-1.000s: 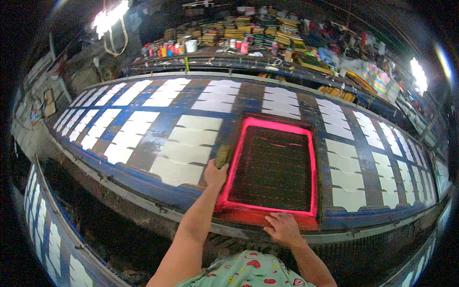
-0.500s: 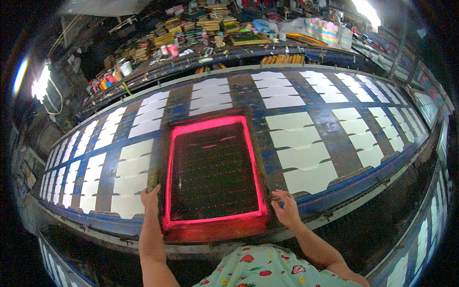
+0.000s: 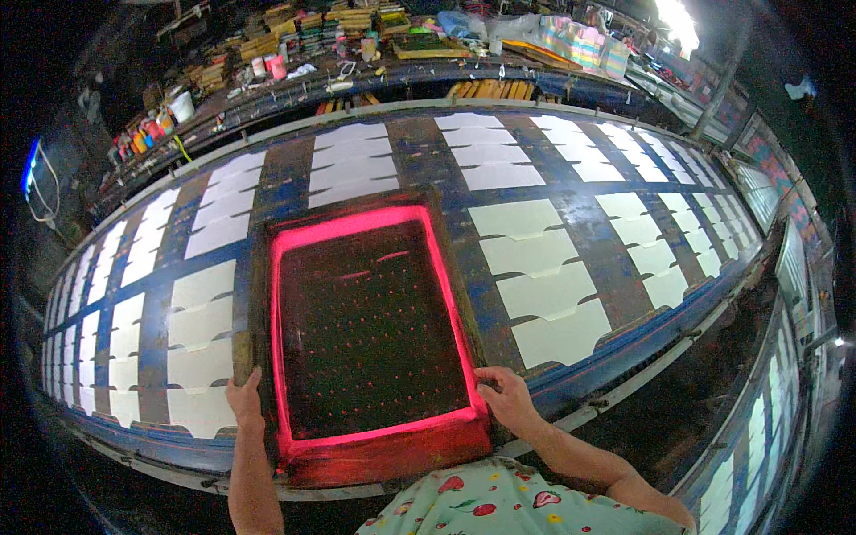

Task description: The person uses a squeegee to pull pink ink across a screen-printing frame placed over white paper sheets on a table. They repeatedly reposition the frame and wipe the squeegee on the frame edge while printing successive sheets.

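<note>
A screen-printing frame with a dark mesh and bright pink border lies on the long printing table, among columns of white cut pieces. My left hand is closed on an olive block or bar beside the frame's left edge; what exactly it is, I cannot make out. My right hand has its fingers curled at the frame's right edge, gripping it near the lower corner.
Along the back runs a cluttered shelf with paint tubs, stacked frames and striped bags. Another table with white pieces curves along the lower right. A lamp glows at upper right.
My right hand has left the frame's bottom edge and come round to its right edge. The view has turned right, so the frame and my left hand appear further left.
</note>
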A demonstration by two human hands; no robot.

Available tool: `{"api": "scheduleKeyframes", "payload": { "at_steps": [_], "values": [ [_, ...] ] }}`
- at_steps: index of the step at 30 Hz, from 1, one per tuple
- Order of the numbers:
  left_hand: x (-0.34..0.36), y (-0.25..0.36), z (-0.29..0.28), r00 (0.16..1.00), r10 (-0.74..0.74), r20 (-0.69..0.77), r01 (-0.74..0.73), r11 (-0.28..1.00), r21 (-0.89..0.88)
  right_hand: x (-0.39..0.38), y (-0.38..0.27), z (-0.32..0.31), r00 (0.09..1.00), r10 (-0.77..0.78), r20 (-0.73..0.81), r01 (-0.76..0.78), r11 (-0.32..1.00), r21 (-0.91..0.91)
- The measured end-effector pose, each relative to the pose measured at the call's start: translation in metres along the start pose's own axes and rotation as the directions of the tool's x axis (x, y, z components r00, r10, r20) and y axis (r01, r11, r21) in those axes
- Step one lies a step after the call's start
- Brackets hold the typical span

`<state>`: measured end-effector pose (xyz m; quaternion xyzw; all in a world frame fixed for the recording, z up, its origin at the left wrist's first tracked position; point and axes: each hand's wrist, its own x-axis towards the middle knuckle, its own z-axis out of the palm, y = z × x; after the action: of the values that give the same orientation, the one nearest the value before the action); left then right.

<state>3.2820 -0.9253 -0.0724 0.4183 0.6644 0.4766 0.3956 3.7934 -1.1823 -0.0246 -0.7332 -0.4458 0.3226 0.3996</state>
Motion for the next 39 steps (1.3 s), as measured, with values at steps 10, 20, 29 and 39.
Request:
{"api": "scheduleKeyframes", "payload": {
  "at_steps": [10,20,29,39],
  "values": [
    [0.003,0.014,-0.008,0.992,-0.113,0.063,0.116,0.991,-0.062,-0.012,-0.035,-0.011,0.976,-0.150,-0.155,0.135,0.985,-0.105],
    [-0.075,0.080,0.099,0.993,-0.100,0.057,0.109,0.974,-0.200,0.020,0.005,-0.100,0.945,-0.127,-0.302,0.092,0.987,-0.129],
    [-0.183,0.095,0.254,0.997,-0.050,0.063,0.058,0.990,-0.132,0.050,0.104,-0.239,0.916,-0.075,-0.393,0.035,0.994,-0.108],
    [-0.290,0.093,0.359,0.998,-0.032,0.051,0.040,0.988,-0.151,0.050,0.191,-0.357,0.926,0.122,-0.358,-0.124,0.992,0.017]
  ]
}}
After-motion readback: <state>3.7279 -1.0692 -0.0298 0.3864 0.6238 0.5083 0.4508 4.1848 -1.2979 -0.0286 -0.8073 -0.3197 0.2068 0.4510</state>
